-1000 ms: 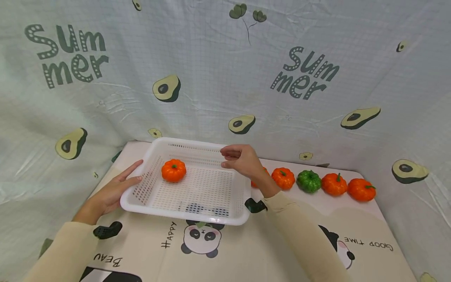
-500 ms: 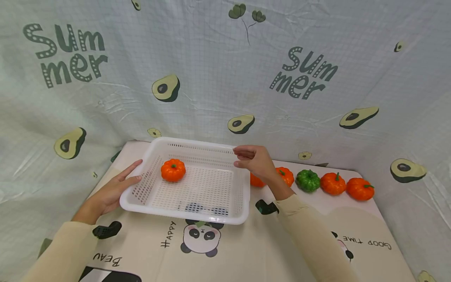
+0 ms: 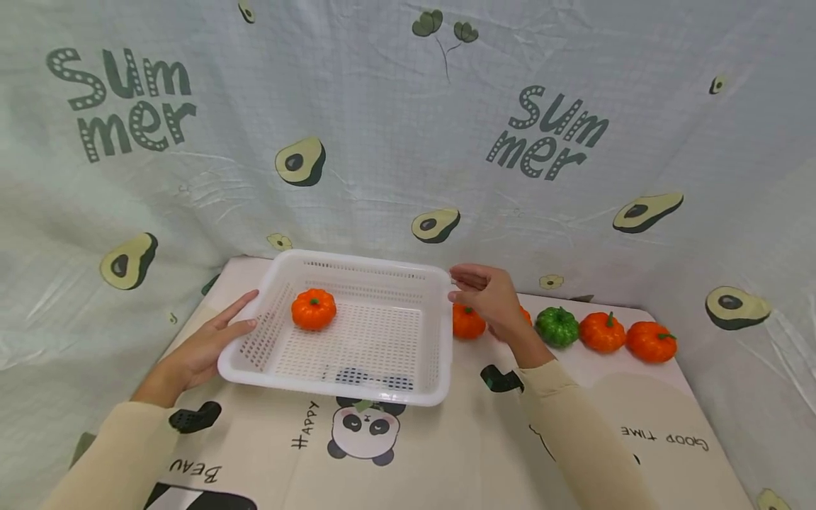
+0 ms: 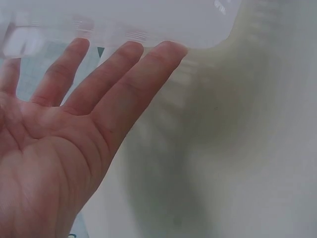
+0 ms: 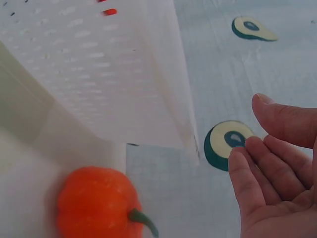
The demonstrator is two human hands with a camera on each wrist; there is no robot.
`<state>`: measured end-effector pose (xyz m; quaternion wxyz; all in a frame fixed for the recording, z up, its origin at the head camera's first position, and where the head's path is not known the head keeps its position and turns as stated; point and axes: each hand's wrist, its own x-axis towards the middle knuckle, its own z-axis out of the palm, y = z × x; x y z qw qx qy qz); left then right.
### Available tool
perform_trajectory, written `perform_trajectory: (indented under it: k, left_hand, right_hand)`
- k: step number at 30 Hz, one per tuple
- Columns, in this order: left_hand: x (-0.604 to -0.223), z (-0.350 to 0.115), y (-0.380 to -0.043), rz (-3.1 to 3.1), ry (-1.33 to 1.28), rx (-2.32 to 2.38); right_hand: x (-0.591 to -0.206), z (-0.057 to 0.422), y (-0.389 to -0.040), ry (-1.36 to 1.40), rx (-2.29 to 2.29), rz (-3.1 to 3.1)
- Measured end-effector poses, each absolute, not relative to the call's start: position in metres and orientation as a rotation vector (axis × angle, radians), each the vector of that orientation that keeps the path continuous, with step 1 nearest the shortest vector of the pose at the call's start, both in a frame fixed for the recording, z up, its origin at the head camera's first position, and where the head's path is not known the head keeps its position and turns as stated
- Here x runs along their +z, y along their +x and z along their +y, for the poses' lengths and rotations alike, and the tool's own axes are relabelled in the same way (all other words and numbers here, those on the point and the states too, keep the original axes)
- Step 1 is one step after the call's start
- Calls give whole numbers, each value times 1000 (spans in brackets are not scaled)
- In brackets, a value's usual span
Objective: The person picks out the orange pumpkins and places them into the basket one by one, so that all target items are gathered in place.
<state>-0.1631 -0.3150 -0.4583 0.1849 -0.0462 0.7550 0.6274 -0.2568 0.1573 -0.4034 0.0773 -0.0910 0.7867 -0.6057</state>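
A white perforated plastic basket (image 3: 338, 391) holds one small orange pumpkin (image 3: 314, 309) near its left side. My left hand (image 3: 194, 350) supports the basket's left end with straight fingers; in the left wrist view the fingertips (image 4: 171, 47) touch its smooth outer wall (image 4: 148, 20). Just off the right rim is my right hand (image 3: 491, 297), its fingers loosely bent and holding nothing. Below it, beside the basket, an orange pumpkin (image 3: 468, 324) sits on the table, also seen in the right wrist view as a pumpkin (image 5: 96, 203) with a green stem. Another orange pumpkin is mostly hidden behind the right hand.
Further right along the table's back edge are a green pumpkin (image 3: 557, 327), an orange pumpkin (image 3: 602, 332) and another orange pumpkin (image 3: 652, 342). A panda-print cloth (image 3: 433, 460) covers the table. A pale avocado-print curtain (image 3: 376, 142) hangs close behind and at both sides.
My right hand has moved right, from over the basket to just outside its right rim, passing in front of the pumpkin row. The left hand, basket and pumpkin inside stay put.
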Motion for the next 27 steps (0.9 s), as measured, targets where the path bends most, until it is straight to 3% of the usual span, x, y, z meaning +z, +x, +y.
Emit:
perform_trajectory:
  k: [27]
  left_hand:
    - [-461,-312,-165,2142,-124,1755]
  right_hand:
    - [-473,169,-245,122,-1577,2686]
